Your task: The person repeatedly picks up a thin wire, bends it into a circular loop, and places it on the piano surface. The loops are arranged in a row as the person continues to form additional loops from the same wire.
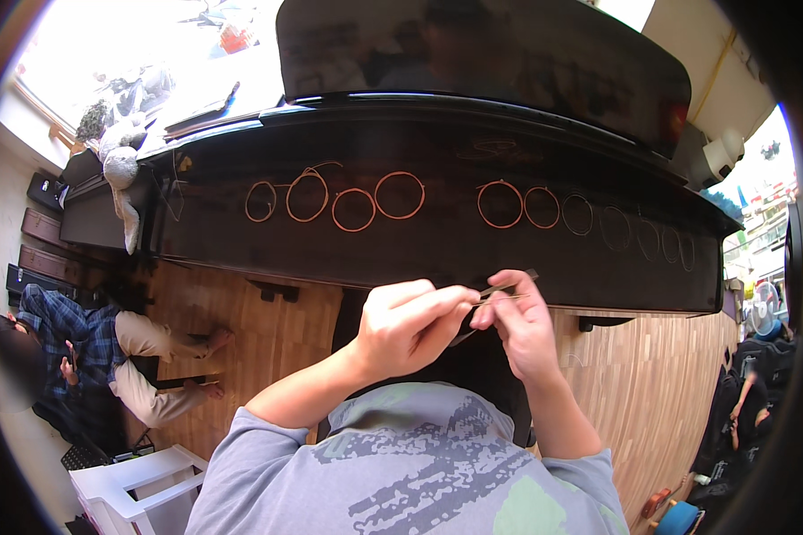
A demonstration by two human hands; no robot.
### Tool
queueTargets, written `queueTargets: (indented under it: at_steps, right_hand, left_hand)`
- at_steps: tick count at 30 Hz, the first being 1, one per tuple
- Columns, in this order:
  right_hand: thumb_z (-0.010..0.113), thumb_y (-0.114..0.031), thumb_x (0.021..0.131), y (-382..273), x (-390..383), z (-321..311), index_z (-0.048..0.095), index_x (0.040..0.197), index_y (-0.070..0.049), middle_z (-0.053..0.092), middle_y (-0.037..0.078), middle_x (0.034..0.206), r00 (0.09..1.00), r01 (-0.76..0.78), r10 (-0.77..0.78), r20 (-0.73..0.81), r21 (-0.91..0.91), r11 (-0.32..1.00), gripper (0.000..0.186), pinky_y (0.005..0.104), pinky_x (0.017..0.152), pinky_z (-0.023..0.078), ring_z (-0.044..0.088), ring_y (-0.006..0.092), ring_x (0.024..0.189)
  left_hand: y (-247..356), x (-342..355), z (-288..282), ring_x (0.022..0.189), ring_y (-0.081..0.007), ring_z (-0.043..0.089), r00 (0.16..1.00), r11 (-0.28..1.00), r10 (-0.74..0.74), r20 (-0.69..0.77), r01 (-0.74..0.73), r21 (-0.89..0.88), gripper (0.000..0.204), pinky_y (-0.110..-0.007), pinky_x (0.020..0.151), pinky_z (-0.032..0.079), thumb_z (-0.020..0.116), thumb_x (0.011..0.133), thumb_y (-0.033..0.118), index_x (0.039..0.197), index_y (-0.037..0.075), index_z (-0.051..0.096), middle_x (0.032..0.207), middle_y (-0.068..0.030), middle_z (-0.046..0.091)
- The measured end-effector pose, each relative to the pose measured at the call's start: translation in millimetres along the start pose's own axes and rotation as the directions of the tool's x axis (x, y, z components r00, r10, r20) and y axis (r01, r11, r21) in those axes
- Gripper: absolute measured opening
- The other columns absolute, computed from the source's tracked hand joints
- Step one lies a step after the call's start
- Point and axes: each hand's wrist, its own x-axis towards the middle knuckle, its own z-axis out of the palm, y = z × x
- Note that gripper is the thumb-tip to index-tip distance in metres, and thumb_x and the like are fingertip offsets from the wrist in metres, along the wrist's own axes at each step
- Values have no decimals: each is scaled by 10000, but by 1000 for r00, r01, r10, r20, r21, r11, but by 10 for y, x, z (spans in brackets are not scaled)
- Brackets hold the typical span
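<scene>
My left hand [410,323] and my right hand [525,332] meet just in front of the near edge of a long black piano-like top [437,260]. Both hands are closed, with fingertips pinching a thin brass-coloured wire [501,298] between them. A dark narrow strip [494,288] lies along the same fingertips; which hand holds it, I cannot tell. On the black top, several copper-coloured wire coils [400,173] lie in a row, with thinner silver coils [577,193] continuing to the right. One copper coil has a loose end sticking out.
A raised glossy black panel [482,53] stands behind the coils. A grey plush toy [120,165] hangs at the left end. Another person [80,343] sits to the left, near a white piece of furniture [143,495]. A fan [764,308] and dark bags stand at right.
</scene>
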Motion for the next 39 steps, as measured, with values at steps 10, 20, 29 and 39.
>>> queueTargets:
  at_steps: [10, 20, 29, 39]
  right_hand:
    - [631, -137, 925, -415, -122, -107, 635, 940, -15, 501, -75, 703, 997, 82, -76, 32, -370, 925, 123, 172, 557, 323, 414, 10, 624]
    - [577, -53, 826, -830, -465, -400, 591, 673, 7, 556, 29, 623, 981, 195, -180, 77, -454, 869, 165, 238, 509, 351, 464, 90, 553]
    - [649, -127, 791, -757, -483, -595, 650, 999, -6, 651, 58, 761, 959, 31, 151, 240, -619, 785, 241, 269, 665, 472, 600, 118, 713]
    - [649, -96, 837, -324, -295, 338, 596, 1142, -34, 659, 132, 905, 915, 311, 45, 402, -771, 555, 316, 340, 742, 513, 648, 266, 813]
  left_hand:
    - [-120, -211, -317, 642, -23, 468, 784, 667, -610, 113, 585, -461, 121, -172, 570, 387, 557, 926, 64, 883, -9, 644, 815, -28, 633]
    - [-25, -311, -875, 537, -54, 446, 764, 783, -543, 348, 611, -119, 44, -225, 478, 333, 687, 835, 75, 841, 32, 695, 640, -1, 584]
    - [-97, -299, -829, 535, -114, 510, 814, 843, -469, 342, 528, -100, 58, -258, 489, 390, 701, 826, 104, 852, 53, 705, 651, -24, 598]
    - [169, -253, -319, 655, -236, 628, 809, 955, -265, 525, 296, 25, 123, -334, 562, 492, 671, 837, 180, 906, 79, 676, 740, -71, 643]
